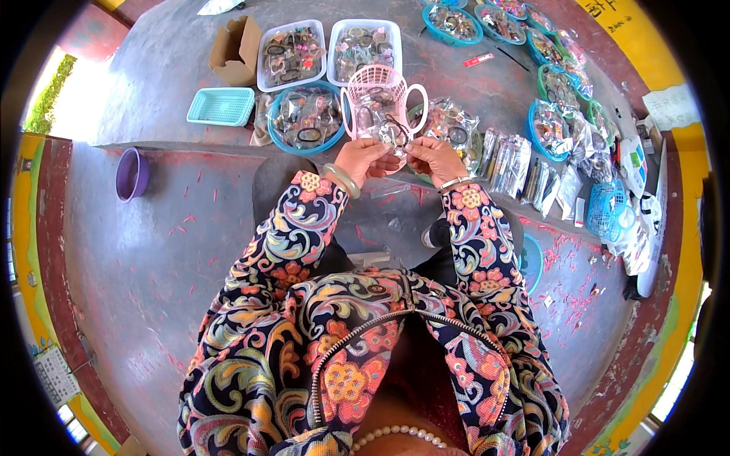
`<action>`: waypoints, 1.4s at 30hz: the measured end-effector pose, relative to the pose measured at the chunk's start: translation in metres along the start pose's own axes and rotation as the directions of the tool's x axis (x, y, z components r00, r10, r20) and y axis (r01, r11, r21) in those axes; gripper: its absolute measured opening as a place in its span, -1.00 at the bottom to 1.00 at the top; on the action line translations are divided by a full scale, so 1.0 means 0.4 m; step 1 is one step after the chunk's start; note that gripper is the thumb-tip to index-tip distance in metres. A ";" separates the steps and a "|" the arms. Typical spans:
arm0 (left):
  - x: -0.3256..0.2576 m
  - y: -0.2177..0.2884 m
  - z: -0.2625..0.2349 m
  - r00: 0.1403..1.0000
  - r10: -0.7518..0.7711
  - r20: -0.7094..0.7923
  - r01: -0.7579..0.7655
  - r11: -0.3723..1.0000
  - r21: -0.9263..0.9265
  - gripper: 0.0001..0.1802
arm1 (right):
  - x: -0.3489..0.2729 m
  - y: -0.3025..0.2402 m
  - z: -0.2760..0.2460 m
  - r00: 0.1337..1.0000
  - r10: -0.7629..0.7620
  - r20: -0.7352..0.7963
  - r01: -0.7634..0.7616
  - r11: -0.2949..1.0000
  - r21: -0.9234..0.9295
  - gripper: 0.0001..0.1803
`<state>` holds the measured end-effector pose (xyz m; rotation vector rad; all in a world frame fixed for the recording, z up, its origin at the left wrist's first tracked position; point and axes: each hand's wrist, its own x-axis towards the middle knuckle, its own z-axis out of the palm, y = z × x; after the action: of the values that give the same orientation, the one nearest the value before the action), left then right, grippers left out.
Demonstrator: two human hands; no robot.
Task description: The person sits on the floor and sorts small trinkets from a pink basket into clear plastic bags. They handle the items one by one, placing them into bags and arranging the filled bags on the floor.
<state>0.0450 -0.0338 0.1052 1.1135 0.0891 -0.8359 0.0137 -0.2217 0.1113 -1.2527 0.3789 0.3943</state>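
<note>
My left hand [366,160] and my right hand [436,160] meet in front of me, fingers pinched on a small clear plastic packet [398,144]. Something dark and thin shows at the packet; its exact kind is too small to make out. Just beyond my hands, and partly behind them, stands a pink basket [377,73] with two handles, holding more clear packets. On its left is a round blue basket [337,138] of packets with dark loops in them. More clear packets [456,125] lie beside my right hand.
Two white trays [261,68] of packets, a cardboard box [237,52] and a turquoise basket [220,106] stand at the far left. Bundled bags [503,161] and several filled baskets line the right. A purple tub [131,175] sits at left; red scraps litter the floor.
</note>
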 end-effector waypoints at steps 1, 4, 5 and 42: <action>0.001 0.000 -0.001 1.000 0.007 0.005 -0.007 1.000 0.002 -0.77 | 0.000 -0.001 0.000 1.000 -0.002 0.008 0.002 1.000 -0.008 -0.84; -0.002 0.003 -0.005 0.999 0.046 0.003 -0.046 0.999 0.018 -0.79 | 0.001 -0.005 0.004 1.000 0.018 0.023 -0.018 1.000 -0.022 -0.83; -0.004 0.006 -0.007 0.998 0.063 -0.002 -0.063 0.998 0.025 -0.80 | 0.003 -0.007 0.008 0.999 0.029 0.028 -0.029 0.999 -0.026 -0.83; -0.003 0.005 0.011 0.999 0.034 -0.031 -0.029 0.986 0.163 -0.74 | 0.004 0.002 0.006 0.999 0.013 0.041 -0.015 0.999 0.047 -0.87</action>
<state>0.0439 -0.0362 0.1094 1.2790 0.0313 -0.8074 0.0149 -0.2191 0.1104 -1.1948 0.3608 0.4197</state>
